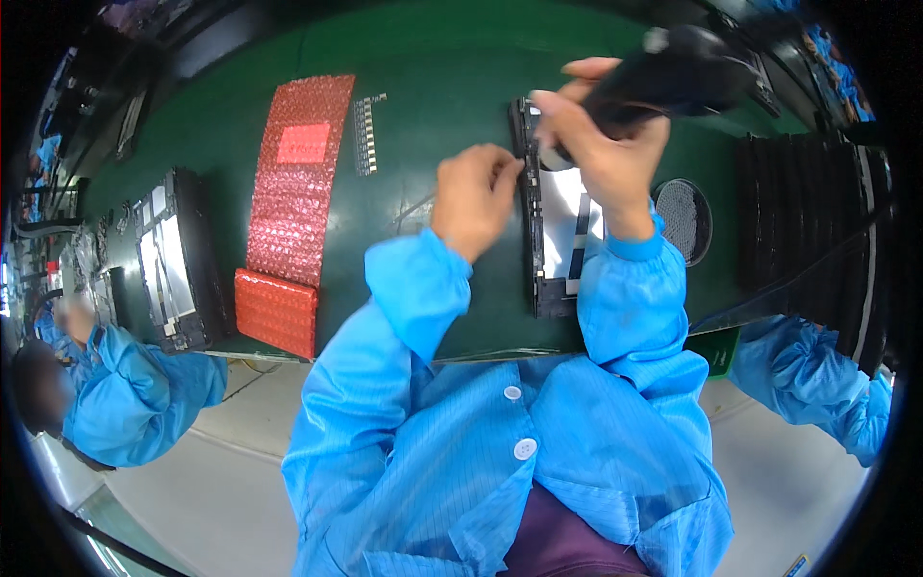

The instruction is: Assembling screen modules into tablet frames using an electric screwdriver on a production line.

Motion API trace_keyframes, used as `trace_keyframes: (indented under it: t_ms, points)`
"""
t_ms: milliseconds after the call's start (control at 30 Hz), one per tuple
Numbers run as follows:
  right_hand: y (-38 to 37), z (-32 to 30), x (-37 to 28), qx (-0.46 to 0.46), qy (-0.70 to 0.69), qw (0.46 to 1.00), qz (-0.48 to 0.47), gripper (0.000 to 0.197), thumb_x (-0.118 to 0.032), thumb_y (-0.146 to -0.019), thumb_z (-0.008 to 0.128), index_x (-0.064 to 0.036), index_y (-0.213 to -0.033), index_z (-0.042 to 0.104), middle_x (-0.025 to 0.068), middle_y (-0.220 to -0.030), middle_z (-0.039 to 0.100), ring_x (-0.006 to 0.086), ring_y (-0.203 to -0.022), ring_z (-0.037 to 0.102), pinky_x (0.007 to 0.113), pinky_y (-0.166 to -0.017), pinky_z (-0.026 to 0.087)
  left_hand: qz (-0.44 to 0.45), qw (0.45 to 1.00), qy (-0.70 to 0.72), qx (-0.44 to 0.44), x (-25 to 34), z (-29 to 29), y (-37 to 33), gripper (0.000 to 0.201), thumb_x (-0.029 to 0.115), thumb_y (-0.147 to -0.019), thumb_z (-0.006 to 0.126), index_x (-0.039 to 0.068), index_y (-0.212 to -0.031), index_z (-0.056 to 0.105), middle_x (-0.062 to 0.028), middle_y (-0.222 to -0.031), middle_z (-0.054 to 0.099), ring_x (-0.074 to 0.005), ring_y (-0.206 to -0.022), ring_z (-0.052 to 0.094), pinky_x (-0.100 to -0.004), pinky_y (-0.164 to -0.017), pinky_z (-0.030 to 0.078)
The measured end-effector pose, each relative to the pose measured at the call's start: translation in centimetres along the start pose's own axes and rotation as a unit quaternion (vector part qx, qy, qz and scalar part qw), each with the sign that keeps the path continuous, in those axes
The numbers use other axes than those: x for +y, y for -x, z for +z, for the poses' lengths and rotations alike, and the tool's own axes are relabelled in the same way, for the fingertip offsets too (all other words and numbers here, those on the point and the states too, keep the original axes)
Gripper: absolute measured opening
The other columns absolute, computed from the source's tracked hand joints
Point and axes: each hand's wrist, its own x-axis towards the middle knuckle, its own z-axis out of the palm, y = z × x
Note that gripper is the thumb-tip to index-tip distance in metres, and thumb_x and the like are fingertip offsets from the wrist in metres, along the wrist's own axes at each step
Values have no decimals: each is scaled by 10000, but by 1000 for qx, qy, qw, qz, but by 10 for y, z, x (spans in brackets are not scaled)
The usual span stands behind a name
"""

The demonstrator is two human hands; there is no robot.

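My right hand (pixel 615 159) is wrapped round a thick black hand-held tool (pixel 673 82), blurred, so its exact kind is unclear. The tool slants over the upper part of a flat device frame (pixel 558 240), black-edged with a silvery panel and dark strips. Part of the frame is hidden under my right hand and forearm. At the frame's left edge, my left hand (pixel 473 197) has its fingers pressed together; whatever they pinch, if anything, cannot be seen. To the left lies a row of small pale and dark parts (pixel 365 137).
Red bubble wrap (pixel 293 202) and a folded red bubble-wrap packet (pixel 277 313) lie left. Beyond them is a stack of similar frames (pixel 178 260). Right are a round dish (pixel 684 221) and black stacked pieces (pixel 793 212). Blue-sleeved people (pixel 144 389) sit either side.
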Motion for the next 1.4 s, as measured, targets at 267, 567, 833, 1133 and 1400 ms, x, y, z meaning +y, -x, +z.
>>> trace_keyframes:
  t_ms: [267, 567, 833, 1133, 1400]
  points:
    - [3, -71, -38, 174, 13, 980, -96, 297, -4, -751, 684, -7, -1011, 542, 74, -636, 607, 153, -527, 589, 282, -542, 490, 364, 901, -175, -158, 35, 25, 99, 372, 193, -717, 681, 16, -1035, 606, -127, -1162, 569, -294, -1166, 488, -442, -977, 373]
    - [33, -79, -15, 181, 5, 983, -12, 332, 58, -742, 667, -5, -1022, 502, 35, -641, 575, 89, -528, 546, 218, -486, 425, 207, 922, -309, -111, 19, 5, -93, 310, 108, -720, 659, 34, -1012, 586, -163, -1111, 560, -329, -1084, 506, -422, -932, 409]
    - [42, -70, 7, 134, -14, 990, 49, 337, 41, -742, 687, -28, -1025, 520, 10, -651, 576, 63, -509, 529, 191, -438, 381, -5, 885, -466, -14, -21, -19, -162, 578, 375, -850, 556, 73, -1314, 392, -152, -1392, 350, -377, -1307, 270, -561, -1000, 310]
    - [41, -81, 4, 164, 61, 983, 56, 298, 17, -774, 658, -22, -1045, 539, 16, -700, 553, 77, -556, 515, 204, -507, 394, 73, 951, -301, -21, 9, -115, -35, 505, 313, -780, 659, 0, -1162, 557, -251, -1285, 449, -373, -1211, 419, -418, -976, 378]
    - [41, -92, 19, 119, 89, 988, 46, 273, 27, -819, 605, 15, -1076, 512, 16, -697, 524, 81, -599, 496, 225, -587, 413, -215, 852, -398, 262, -73, -367, 112, 411, 278, -717, 729, -25, -981, 644, -212, -969, 645, -316, -902, 634, -369, -799, 483]
